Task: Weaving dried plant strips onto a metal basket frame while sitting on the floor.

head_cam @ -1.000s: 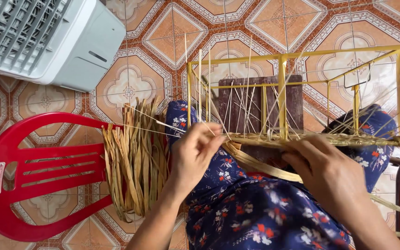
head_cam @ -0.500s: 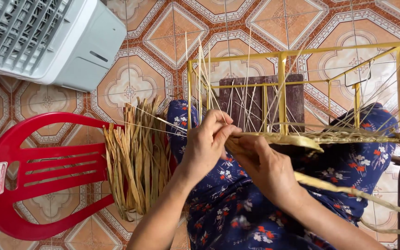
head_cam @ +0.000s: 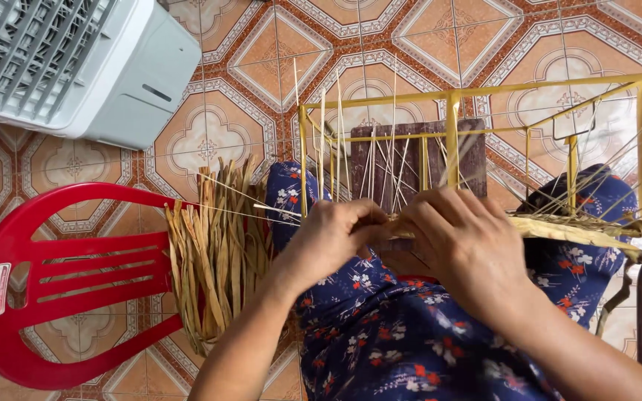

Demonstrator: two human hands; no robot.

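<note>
A yellow metal frame [head_cam: 452,134] rests across my lap, with thin pale stakes [head_cam: 377,160] standing up inside it. A woven band of dried straw [head_cam: 574,228] runs along its lower rail. My left hand [head_cam: 332,238] pinches the straw at the left part of the frame. My right hand [head_cam: 458,241] sits right beside it, fingers closed over the same straw strand [head_cam: 397,220]. The two hands touch at the fingertips.
A bundle of dried straw strips [head_cam: 213,256] lies over the seat edge of a red plastic chair [head_cam: 61,282] at my left. A white fan unit [head_cam: 68,63] stands at the top left on the patterned tile floor [head_cam: 261,67]. A dark wooden block [head_cam: 417,152] lies behind the frame.
My right hand has moved left along the frame from the right side until it meets my left hand. The loose straw strand it drew has been pulled in with it.
</note>
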